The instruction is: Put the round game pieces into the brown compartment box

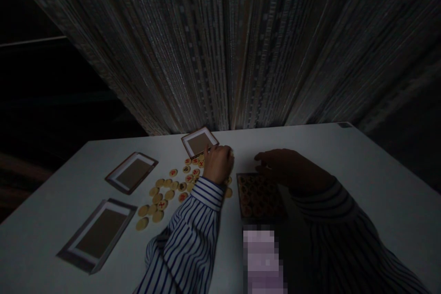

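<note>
My left hand [218,164] is over the right side of a spread of round Chinese chess pieces [168,194]. Its fingers are curled inward, and whatever they hold is hidden. Some pieces lie face up with red or dark characters; others show plain pale tops. My right hand [292,168], in deep shadow, hovers at the far right corner of a shallow square box [238,193]. Its fingers reach left, with a small gap between them and the thumb. Inside the box, dark rows of pieces are packed side by side.
Three flat rectangular trays or lids with grey-brown centres and white borders lie on the white table [344,183]: one at the back [200,141], one at left [132,173], one at front left [98,235]. A string curtain [230,55] hangs behind the table.
</note>
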A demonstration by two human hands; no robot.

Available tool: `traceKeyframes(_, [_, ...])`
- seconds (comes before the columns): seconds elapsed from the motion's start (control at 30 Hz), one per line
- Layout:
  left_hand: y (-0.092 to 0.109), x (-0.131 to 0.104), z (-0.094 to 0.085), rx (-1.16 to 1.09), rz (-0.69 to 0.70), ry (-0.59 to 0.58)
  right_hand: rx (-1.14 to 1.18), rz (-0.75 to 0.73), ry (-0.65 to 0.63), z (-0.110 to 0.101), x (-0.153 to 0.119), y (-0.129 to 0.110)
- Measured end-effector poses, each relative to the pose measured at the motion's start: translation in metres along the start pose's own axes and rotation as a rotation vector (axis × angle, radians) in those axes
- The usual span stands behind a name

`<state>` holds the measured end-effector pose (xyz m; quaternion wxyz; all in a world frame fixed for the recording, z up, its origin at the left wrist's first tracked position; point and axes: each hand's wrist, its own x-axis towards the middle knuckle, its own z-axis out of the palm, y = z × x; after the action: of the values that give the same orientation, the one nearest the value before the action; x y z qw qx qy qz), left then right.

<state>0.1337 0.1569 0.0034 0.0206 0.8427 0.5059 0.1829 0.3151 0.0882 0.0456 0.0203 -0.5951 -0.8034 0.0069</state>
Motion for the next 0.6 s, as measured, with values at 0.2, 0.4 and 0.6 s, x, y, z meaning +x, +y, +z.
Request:
traceKeyframes(0.2, [0.0, -0.002, -0.008, -0.049, 0.022, 0.076, -0.007, 0.047, -0.049, -0.007, 0.0, -0.007])
traceKeyframes(0.4, [0.008, -0.005, -0.023, -0.107, 0.048, 0.11, -0.015, 0.027, -0.033, -0.013, -0.003, -0.008])
traceKeyframes(0.6, [0.012, -0.011, -0.041, -0.141, 0.086, 0.185, -0.039, 0.032, 0.015, -0.017, -0.008, -0.007])
